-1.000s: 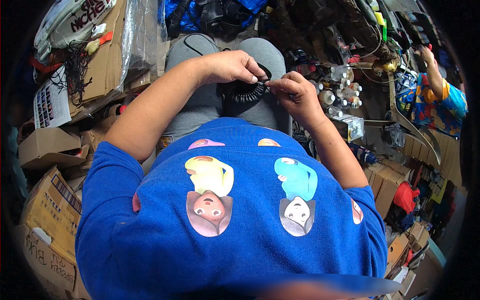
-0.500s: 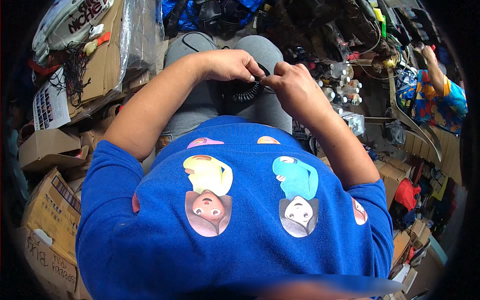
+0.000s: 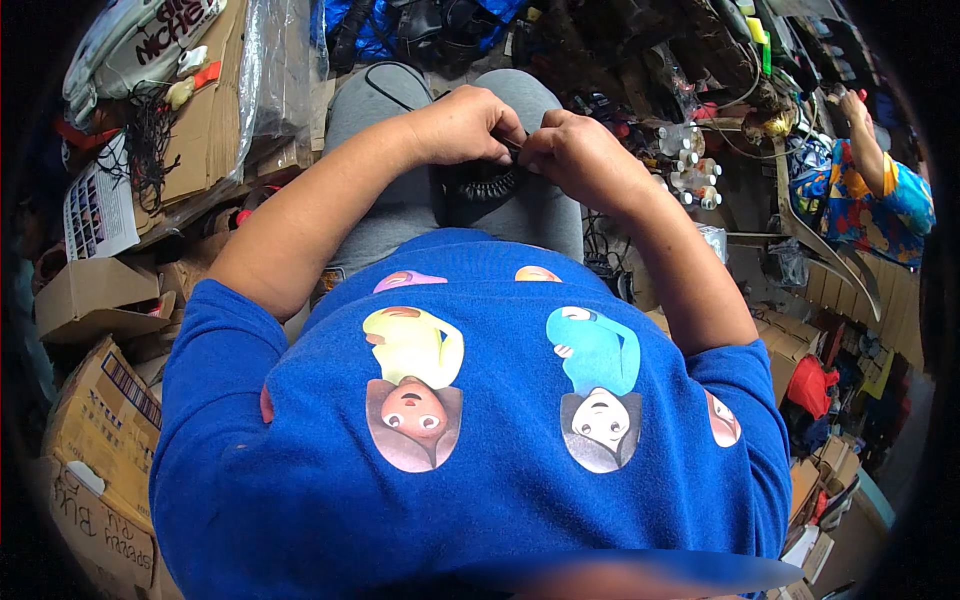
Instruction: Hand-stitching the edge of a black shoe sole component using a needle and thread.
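Between my knees sits a black item (image 3: pixel 485 187) with a ridged, coil-like edge of pale loops. Its kind is unclear, since my fingers and the shadow cover much of it. My left hand (image 3: pixel 468 125) pinches at its upper left side, thumb and fingers bent together. Close beside it, my right hand (image 3: pixel 578 150) is closed in a pinch at the upper right side. The fingertips of both hands nearly meet over the item. A thin black cord (image 3: pixel 385 68) loops over my left knee and runs toward my left hand.
Clear plastic bottles (image 3: pixel 695 175) stand to the right of my knees. Flattened cardboard (image 3: pixel 205 150) leans at the left, above an open carton (image 3: pixel 100 300). Black shoes (image 3: pixel 425 30) lie on blue sheeting ahead. Another person's arm (image 3: pixel 870 150) shows at the far right.
My right hand has risen slightly and shifted a little left. My left hand stays nearly in place, its wrist a little higher. The black item remains between my knees.
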Motion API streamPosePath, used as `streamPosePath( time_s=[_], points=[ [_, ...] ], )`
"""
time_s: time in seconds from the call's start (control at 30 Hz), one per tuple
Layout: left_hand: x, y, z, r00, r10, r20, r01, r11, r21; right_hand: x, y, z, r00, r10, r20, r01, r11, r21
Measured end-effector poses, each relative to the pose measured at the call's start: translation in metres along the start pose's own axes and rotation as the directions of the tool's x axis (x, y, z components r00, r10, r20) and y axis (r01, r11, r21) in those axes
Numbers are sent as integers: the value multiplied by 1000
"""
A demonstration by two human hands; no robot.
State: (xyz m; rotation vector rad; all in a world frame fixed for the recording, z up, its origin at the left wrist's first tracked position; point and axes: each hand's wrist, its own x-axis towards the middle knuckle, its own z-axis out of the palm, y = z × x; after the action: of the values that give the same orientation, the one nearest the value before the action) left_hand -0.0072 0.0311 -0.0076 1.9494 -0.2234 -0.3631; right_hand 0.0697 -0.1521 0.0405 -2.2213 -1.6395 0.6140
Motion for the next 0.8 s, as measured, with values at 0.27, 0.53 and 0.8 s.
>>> streamPosePath(
  time_s=[0.27, 0.53, 0.8],
  points=[
    [2, -1, 3, 994, 15, -109, -12, 999, 30, -5, 6, 5, 987, 104, -120, -92, 991, 102],
    [-45, 10, 15, 815, 269, -512, -96, 936, 340, -32, 25, -5, 860, 302, 412, -480, 202, 854],
    [-139, 20, -58, 952, -262, -161, 307, 833, 460, -70, 75, 26, 784, 584, 210, -589, 596, 546]
  ],
)
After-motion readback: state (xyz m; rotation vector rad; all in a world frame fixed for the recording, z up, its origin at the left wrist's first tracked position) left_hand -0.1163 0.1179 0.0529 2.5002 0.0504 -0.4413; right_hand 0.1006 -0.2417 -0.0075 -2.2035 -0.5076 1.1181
